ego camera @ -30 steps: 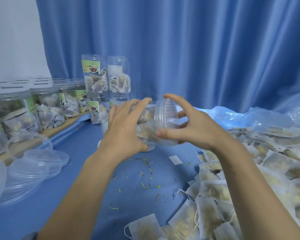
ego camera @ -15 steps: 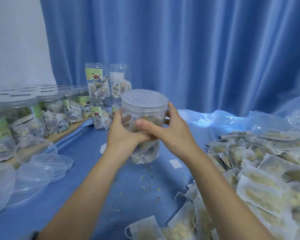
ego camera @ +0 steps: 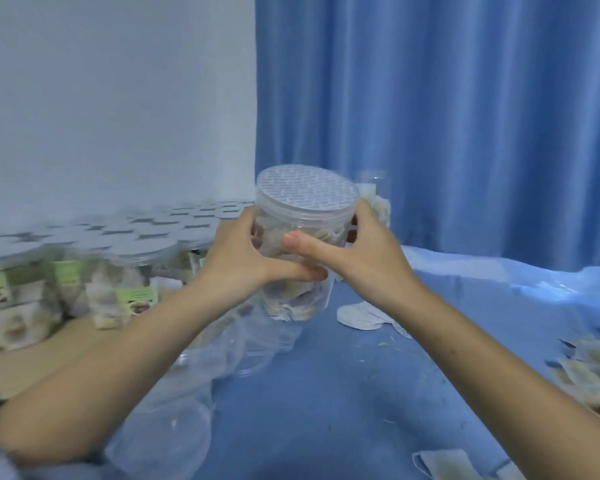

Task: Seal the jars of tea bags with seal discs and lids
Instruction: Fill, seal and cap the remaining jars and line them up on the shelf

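We are gripping the jar with both hands, fingers curled around it; a loose lid could be cross-threading and leaking.

Your work surface is a blue cloth strewn with small green flecks; at your left a bare wooden board carries rows of sealed jars; clear lids lie stacked on the cloth; white seal discs sit mid-cloth; tea bags heap at your right.
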`<state>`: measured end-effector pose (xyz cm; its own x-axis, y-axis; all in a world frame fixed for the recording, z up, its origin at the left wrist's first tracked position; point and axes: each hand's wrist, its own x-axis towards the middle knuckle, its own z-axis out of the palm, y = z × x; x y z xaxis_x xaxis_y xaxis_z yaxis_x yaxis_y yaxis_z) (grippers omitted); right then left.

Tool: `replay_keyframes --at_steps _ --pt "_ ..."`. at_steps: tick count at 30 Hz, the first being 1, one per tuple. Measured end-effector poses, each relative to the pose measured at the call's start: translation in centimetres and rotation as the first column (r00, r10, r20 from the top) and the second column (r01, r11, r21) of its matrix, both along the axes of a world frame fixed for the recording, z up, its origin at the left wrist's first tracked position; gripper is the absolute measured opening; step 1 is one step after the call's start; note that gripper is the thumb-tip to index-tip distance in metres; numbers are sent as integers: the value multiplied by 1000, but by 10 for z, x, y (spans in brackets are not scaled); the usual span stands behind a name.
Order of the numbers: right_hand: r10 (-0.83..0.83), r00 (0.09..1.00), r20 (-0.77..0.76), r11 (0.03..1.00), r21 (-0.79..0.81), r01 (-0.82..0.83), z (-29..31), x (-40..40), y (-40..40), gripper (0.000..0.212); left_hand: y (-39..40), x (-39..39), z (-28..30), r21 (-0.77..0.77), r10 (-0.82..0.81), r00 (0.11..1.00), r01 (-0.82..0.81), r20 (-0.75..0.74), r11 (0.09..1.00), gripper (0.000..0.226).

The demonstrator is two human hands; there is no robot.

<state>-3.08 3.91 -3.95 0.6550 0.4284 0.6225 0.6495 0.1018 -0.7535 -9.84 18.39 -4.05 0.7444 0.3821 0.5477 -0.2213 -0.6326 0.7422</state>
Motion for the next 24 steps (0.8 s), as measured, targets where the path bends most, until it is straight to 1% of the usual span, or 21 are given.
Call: replay_keyframes --at_steps 2,4,5,7,8,11,15,17,20,22,23,24 --pt "56 998 32 998 -6 -56 5 -18 34 69 27 -29 0 -26 73 997 -72 25 997 83" --pt "102 994 42 995 -23 -101 6 -36 69 73 55 -54 -6 -69 138 989 -134 59 989 82" --pt "124 991 44 992 -30 -122 4 -44 86 73 68 -66 -10 -95 182 981 -176 69 980 85" --pt "153 987 42 987 -47 -151 -3 -60 119 77 94 -89 -19 -131 280 957 -269 77 954 105" --pt "161 986 40 986 -60 -158 -6 -67 134 79 106 -100 -24 -138 315 946 -303 78 943 111" --pt "178 983 50 975 -142 -170 -19 -87 180 84 142 -129 -37 -134 390 921 -384 21 914 103" --pt "149 986 81 952 -283 -121 -35 -101 227 85 183 -150 -60 -136 478 876 -482 -58 866 98" --pt "206 977 48 939 -292 -184 -43 -104 247 88 198 -153 -71 -160 489 869 -494 -72 855 90" --pt "260 965 -19 917 -308 -253 -56 -106 270 85 213 -153 -84 -242 502 859 -510 -98 825 99" --pt "252 965 -69 908 -329 -260 -62 -103 282 74 219 -152 -90 -299 561 825 -554 -70 777 105" --pt "251 965 -70 901 -348 -260 -65 -100 288 68 222 -151 -93 -318 588 807 -573 -59 755 103" --pt "258 964 -57 888 -378 -260 -67 -98 292 64 224 -150 -95 -320 610 791 -592 -51 740 95"
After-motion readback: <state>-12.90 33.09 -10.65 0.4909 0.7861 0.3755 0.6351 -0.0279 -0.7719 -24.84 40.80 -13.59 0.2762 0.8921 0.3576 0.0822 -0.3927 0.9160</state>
